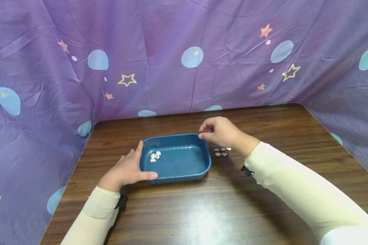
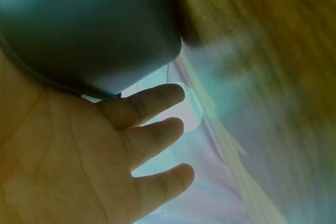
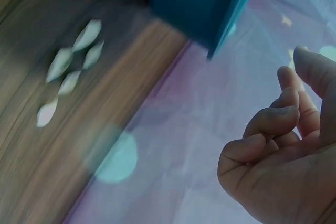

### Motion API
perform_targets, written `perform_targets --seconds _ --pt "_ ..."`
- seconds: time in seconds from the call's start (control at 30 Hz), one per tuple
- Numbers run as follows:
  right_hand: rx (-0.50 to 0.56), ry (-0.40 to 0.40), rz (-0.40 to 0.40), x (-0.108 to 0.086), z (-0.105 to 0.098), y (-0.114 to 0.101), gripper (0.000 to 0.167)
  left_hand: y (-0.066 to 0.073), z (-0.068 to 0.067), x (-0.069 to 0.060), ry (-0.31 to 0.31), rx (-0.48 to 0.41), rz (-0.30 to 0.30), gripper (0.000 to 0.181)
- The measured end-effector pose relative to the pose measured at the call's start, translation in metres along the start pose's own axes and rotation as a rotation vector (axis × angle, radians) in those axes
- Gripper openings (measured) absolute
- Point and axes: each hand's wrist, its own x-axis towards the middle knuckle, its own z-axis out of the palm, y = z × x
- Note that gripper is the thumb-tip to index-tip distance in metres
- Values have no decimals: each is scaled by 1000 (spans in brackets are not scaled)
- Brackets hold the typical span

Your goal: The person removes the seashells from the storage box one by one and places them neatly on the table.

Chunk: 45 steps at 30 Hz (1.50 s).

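Left hand (image 1: 129,169) against tray (image 1: 179,161), 4 white pieces (image 1: 157,156) inside

Blue basin (image 1: 179,165): raised wall all round, way in from above. Left side taken by left hand (image 1: 127,171), thumb at near rim. Right hand (image 1: 222,132) occupies airspace by far right corner. Pale right sleeve (image 1: 297,185) hampers reach to five loose white pieces (image 1: 224,154) from the right; passage from near side of table (image 1: 159,214). Four inside pieces (image 1: 156,156) crowd basin's left end; room over middle and right floor. Purple cloth (image 1: 162,92) backs table strip behind far rim.
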Motion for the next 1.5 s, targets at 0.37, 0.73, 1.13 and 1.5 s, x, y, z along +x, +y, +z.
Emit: perform_targets --seconds 0.37,0.73,1.13,1.5 --pt "51 -80 -43 23 44 -33 14 0 3 4 -4 -2 3 142" --pt "176 -129 -41 37 76 -53 12 0 1 3 -11 13 9 141" --pt "206 -165 -32 48 103 -70 13 1 0 2 -16 11 25 140" --pt "222 -170 -28 54 118 -74 14 -1 -1 1 -30 -5 5 140"
